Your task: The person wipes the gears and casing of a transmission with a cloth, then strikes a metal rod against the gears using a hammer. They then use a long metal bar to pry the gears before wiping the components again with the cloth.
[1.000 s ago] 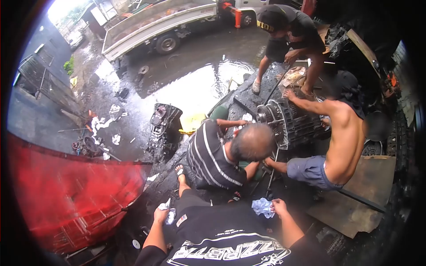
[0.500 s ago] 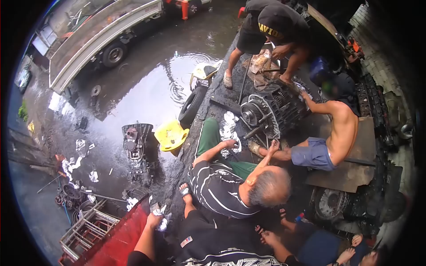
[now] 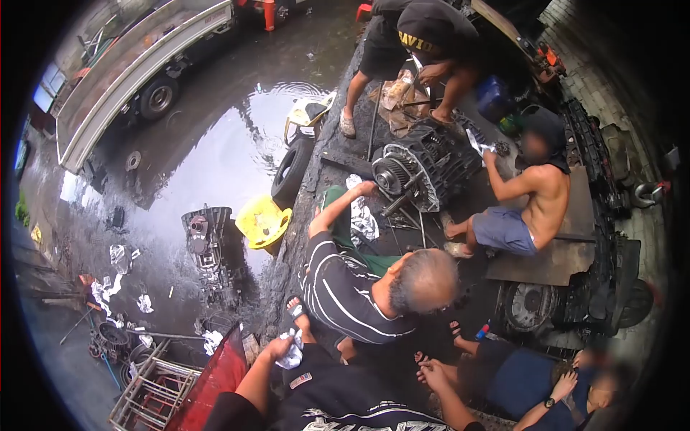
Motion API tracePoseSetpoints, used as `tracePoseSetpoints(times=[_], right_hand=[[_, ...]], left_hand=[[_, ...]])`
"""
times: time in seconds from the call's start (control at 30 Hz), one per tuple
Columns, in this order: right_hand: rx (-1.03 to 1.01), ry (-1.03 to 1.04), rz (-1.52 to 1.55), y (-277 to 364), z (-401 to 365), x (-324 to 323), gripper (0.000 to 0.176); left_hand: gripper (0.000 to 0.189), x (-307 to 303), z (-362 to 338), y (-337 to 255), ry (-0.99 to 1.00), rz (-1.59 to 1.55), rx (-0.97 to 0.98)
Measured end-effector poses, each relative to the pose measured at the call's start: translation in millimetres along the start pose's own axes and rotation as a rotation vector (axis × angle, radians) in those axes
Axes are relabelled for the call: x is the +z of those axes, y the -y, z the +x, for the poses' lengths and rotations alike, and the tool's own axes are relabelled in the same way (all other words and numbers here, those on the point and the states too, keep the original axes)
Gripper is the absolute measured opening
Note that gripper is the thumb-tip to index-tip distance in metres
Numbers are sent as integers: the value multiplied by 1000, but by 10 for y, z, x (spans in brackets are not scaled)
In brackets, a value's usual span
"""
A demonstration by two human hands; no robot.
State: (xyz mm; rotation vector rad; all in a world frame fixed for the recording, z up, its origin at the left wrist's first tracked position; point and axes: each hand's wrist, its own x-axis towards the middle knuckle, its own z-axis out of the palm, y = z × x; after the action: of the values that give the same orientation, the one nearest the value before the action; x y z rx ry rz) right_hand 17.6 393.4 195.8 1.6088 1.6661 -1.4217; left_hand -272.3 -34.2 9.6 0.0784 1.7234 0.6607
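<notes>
Low in the view, my left hand (image 3: 277, 349) is closed on a crumpled white rag (image 3: 290, 350), held in front of my black shirt (image 3: 338, 384). My right hand (image 3: 433, 375) is low on the other side, its fingers curled near a sandalled foot; whatever it may hold is too small to make out. Just ahead of me crouches a person in a striped shirt (image 3: 352, 291), one hand reaching toward a large opened gearbox (image 3: 424, 172) with exposed gears. A shirtless person (image 3: 550, 197) sits beside that gearbox, holding a white cloth (image 3: 477, 141).
Another person (image 3: 431, 36) bends over the gearbox's far side. Someone in dark blue (image 3: 514, 381) sits at lower right. On the wet ground to the left are a second gearbox (image 3: 207, 244), a yellow chair (image 3: 263, 221), a tyre (image 3: 293, 171), a metal ladder (image 3: 154, 381) and a truck (image 3: 144, 79).
My left hand has moved right and inward with the rag, away from the red panel. The striped-shirt person's hand has risen to the gearbox. The shirtless person now lifts a white cloth.
</notes>
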Motion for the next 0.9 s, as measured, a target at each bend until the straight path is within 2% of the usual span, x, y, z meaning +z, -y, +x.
tracePoseSetpoints(times=[0.03, 0.07, 0.13, 0.17, 0.27, 0.3, 0.4, 0.63, 0.73, 0.77, 0.8, 0.9], right_hand=[[-3, 3, 12, -1, -8, 6, 20], [-6, 6, 24, -17, -13, 20, 20], [-5, 11, 19, -68, -32, 64, 21], [-2, 12, 0, -89, -43, 83, 21], [-3, 12, -15, -200, -72, 137, 22], [-4, 12, -14, -237, -82, 152, 22], [13, -9, -8, -230, -108, 210, 22], [-10, -56, 51, -51, -87, 357, 19], [-55, -59, 75, -45, -26, 423, 20], [-54, -56, 86, -21, -26, 437, 19], [-58, -54, 70, 11, -26, 436, 19], [-70, -41, 27, 59, 3, 452, 20]], left_hand=[[48, 26, -172, -162, 73, 78, 17], [49, 145, -126, -117, 173, -26, -60], [58, 319, -104, -26, 70, 284, 75], [68, 565, 152, 299, -49, 285, -65], [66, 453, -34, 75, -29, 326, 24], [60, 392, 50, 84, 125, 296, 33], [55, 175, -194, -195, 137, 376, 58], [50, -167, -679, -685, -130, 402, -78], [56, -194, -503, -298, -243, 300, -63], [63, -295, -697, -473, -290, 279, -32], [60, -370, -717, -502, -235, 325, -78], [69, -489, -779, -462, -305, 237, -60]])
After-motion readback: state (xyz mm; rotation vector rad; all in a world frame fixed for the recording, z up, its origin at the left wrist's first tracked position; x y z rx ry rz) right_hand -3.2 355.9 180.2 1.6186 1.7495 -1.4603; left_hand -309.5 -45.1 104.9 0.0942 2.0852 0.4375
